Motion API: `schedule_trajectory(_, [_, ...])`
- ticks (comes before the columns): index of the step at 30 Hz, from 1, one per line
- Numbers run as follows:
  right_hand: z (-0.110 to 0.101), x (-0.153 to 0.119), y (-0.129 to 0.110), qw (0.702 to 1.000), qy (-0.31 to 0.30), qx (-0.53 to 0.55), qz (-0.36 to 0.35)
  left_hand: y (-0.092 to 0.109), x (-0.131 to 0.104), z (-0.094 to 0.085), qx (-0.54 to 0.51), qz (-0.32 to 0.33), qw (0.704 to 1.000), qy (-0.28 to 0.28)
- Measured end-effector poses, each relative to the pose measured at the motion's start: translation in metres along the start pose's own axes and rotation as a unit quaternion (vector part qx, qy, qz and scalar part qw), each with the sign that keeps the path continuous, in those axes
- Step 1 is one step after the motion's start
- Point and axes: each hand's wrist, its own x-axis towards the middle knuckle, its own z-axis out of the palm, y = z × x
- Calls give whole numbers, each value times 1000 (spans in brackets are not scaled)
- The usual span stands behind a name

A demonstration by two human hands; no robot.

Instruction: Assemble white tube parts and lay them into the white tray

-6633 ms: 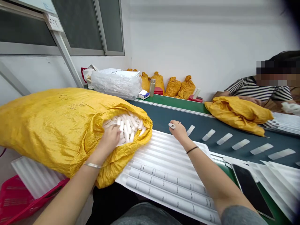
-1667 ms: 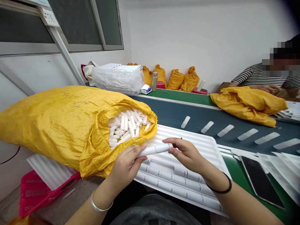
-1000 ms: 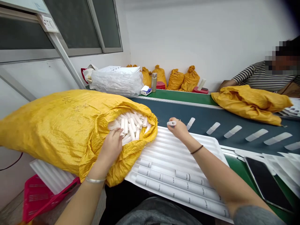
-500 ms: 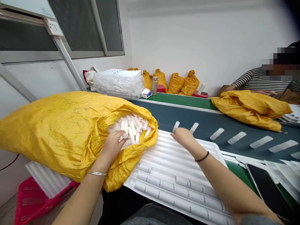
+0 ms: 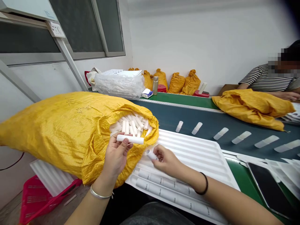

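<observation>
A white tube (image 5: 130,139) lies across the fingers of my left hand (image 5: 116,156), its thumb pressed on it, in front of the mouth of a big yellow sack (image 5: 56,125) full of white tubes (image 5: 133,124). My right hand (image 5: 165,159) pinches a short white cylinder (image 5: 151,154), its hollow end facing left, above the left part of a ribbed white tray (image 5: 187,142). Printed grey-white tubes (image 5: 173,196) lie in the tray's near grooves. Beyond the tray, several clear-and-white tubes (image 5: 197,128) stand in a row on a dark belt (image 5: 168,114).
A phone (image 5: 269,187) lies on the green surface at the right, by white sheets. A flattened yellow sack (image 5: 253,107) lies across the belt near a person in a striped shirt (image 5: 260,76). A red basket (image 5: 35,197) is low at the left; tied sacks (image 5: 175,82) stand behind.
My left hand has come out of the sack mouth with a white tube. My right hand has moved from the belt's edge toward my left hand and now holds a short cylinder. The belt tubes shifted right.
</observation>
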Motion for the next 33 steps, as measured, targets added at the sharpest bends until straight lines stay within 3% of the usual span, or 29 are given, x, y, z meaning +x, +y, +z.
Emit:
schedule_trajectory(1, [-6, -1, -3, 992, -2, 129, 14, 0, -3, 1, -33, -27, 999, 1])
schedule_trajectory(3, [-18, -2, -9, 939, -9, 343, 23, -1, -10, 4, -62, -68, 996, -14])
schedule_trajectory(5, [-30, -3, -14, 923, 18, 385, -12, 0, -15, 6, -51, -88, 994, -32])
schedule_trajectory(9, [-54, -10, -13, 965, 142, 121, -183, 4, -21, 4, 86, -82, 989, -93])
schedule_trajectory(12, [-66, -16, -10, 940, 143, -57, -304, 6, -25, 2, 183, -86, 966, -163])
schedule_trajectory(14, [-69, -20, -8, 928, 128, -104, -333, 7, -28, 3, 219, -87, 950, -207])
schedule_trajectory(18, [-64, -24, -6, 949, 99, -112, -277, 10, -32, 7, 310, 1, 910, -275])
schedule_trajectory(21, [-61, -27, -7, 956, 88, -103, -259, 13, -35, 8, 366, 76, 883, -283])
schedule_trajectory(28, [-53, -31, -13, 934, 76, -144, -316, -2, -47, -2, 377, 110, 883, -256])
schedule_trajectory(30, [-51, -19, -9, 940, 52, -209, -266, -8, -47, -7, 394, 85, 875, -267])
schedule_trajectory(33, [-58, 14, 6, 944, 72, -302, -113, -7, -35, -17, 477, 83, 832, -270])
